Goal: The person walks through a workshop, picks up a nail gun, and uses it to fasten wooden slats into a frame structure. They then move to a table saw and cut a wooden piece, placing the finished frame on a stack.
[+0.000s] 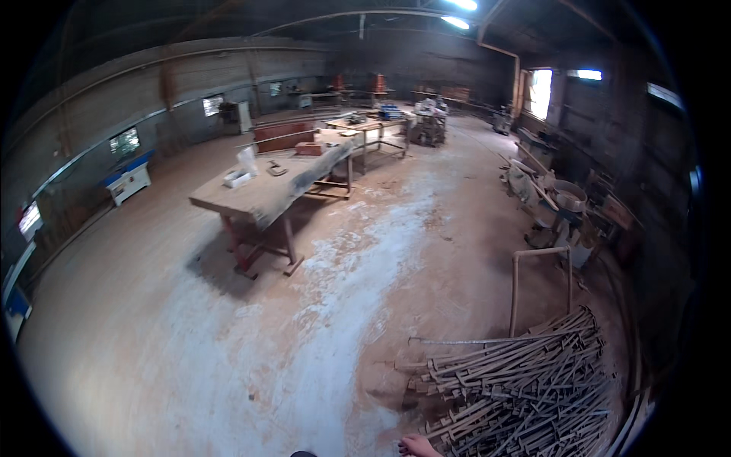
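Observation:
My right hand (417, 446) shows at the lower edge, cut off by the frame. Its fingers look loosely bent and a little apart, with nothing visible in them. It appears just left of a big heap of clamps with long metal bars (525, 388) piled on the floor; I see no contact between them. No part of my left hand is in the picture. A dark rounded shape (303, 454), perhaps a shoe tip, peeks in at the bottom.
A long workbench (228, 199) on red legs stands ahead to the left, carrying a white box (237, 178). Behind it is a second table (373, 124). A bent pipe frame (515, 289) rises behind the clamps. Buckets and clutter (567, 196) line the right wall. Pale dust streaks the floor (320, 335).

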Demonstrator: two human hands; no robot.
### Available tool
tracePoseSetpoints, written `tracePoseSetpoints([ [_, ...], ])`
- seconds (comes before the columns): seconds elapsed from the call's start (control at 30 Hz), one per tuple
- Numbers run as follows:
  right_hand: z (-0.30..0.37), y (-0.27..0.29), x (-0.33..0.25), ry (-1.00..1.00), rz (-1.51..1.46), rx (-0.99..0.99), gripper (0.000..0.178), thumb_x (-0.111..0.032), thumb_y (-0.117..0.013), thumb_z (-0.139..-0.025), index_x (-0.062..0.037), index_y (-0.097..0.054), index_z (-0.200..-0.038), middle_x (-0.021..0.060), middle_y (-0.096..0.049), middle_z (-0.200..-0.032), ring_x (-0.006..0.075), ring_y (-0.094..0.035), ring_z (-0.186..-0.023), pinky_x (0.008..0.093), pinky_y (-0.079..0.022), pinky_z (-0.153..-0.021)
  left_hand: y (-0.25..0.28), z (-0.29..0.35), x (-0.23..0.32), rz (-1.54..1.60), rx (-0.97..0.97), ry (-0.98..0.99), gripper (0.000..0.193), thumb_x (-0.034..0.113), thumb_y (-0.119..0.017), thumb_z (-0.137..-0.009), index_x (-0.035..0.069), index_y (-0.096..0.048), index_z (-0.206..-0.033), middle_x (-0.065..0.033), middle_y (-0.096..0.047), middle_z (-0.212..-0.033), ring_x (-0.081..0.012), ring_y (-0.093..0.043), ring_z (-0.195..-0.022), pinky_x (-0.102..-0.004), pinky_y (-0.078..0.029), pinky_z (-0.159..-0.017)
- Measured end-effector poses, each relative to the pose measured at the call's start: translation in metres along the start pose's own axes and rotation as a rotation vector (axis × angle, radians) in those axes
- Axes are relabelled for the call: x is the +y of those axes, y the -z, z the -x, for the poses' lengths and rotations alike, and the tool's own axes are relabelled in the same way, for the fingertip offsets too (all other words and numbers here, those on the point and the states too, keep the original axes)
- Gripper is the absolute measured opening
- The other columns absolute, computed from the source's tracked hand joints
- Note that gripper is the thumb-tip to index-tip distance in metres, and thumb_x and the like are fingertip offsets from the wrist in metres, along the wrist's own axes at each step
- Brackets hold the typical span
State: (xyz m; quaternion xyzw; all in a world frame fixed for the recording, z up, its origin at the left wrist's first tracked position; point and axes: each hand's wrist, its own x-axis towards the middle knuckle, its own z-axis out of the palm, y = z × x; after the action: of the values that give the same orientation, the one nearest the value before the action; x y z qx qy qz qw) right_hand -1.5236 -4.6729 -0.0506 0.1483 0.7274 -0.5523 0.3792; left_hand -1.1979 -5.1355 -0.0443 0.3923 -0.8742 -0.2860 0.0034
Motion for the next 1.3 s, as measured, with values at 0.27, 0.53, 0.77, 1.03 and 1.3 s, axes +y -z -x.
tracePoseSetpoints([
  [0.27,-0.189,0.014,-0.141,-0.050,-0.205,0.233,0.026,-0.023,-0.055,-0.091,-0.0003,-0.065,-0.098,0.0095,-0.065,-0.079,0.0197,-0.062,-0.063,0.0335,-0.051,-0.055,-0.026,-0.325,0.080,-0.141,-0.345,0.133,0.032,0.031,-0.047,-0.091,0.010,-0.068,-0.102,-0.0154,-0.066,-0.102,-0.0322,-0.063,-0.097,-0.0452,-0.049,-0.085],
  [0.53,-0.290,0.014,-0.173,-0.405,-0.031,0.273,0.039,-0.038,-0.043,-0.097,-0.0094,-0.068,-0.103,0.0125,-0.070,-0.092,0.0270,-0.065,-0.078,0.0446,-0.052,-0.069,-0.051,-0.733,0.318,-0.406,-0.444,-0.094,0.038,0.038,-0.047,-0.090,0.012,-0.071,-0.105,-0.0168,-0.067,-0.108,-0.0363,-0.063,-0.102,-0.0462,-0.050,-0.089],
  [0.77,-0.513,0.089,-0.403,-0.403,-0.171,0.213,0.036,-0.035,-0.048,-0.095,-0.0054,-0.063,-0.109,0.0148,-0.068,-0.099,0.0277,-0.066,-0.084,0.0434,-0.052,-0.069,-0.110,-0.950,0.618,0.221,-0.302,-0.085,0.024,0.019,-0.055,-0.087,0.011,-0.071,-0.103,-0.0144,-0.071,-0.090,-0.0251,-0.069,-0.079,-0.0371,-0.054,-0.073],
  [1.03,-0.726,0.260,-0.726,-0.060,-0.378,0.361,0.038,-0.031,-0.053,-0.093,-0.0011,-0.058,-0.115,0.0173,-0.067,-0.106,0.0283,-0.066,-0.088,0.0421,-0.053,-0.068,-0.158,-1.090,0.856,0.573,-0.358,-0.016,0.014,0.005,-0.058,-0.087,0.002,-0.062,-0.099,-0.0086,-0.067,-0.079,-0.0157,-0.066,-0.064,-0.0295,-0.054,-0.058],
  [1.3,-0.875,0.361,-0.863,-0.309,-0.571,0.584,0.026,-0.022,-0.057,-0.090,-0.0010,-0.063,-0.105,0.0158,-0.067,-0.096,0.0275,-0.066,-0.079,0.0381,-0.053,-0.064,-0.241,-1.337,1.164,0.866,-0.426,-0.170,0.017,0.000,-0.062,-0.084,0.000,-0.050,-0.097,-0.0084,-0.063,-0.081,-0.0144,-0.064,-0.066,-0.0276,-0.054,-0.058],
])
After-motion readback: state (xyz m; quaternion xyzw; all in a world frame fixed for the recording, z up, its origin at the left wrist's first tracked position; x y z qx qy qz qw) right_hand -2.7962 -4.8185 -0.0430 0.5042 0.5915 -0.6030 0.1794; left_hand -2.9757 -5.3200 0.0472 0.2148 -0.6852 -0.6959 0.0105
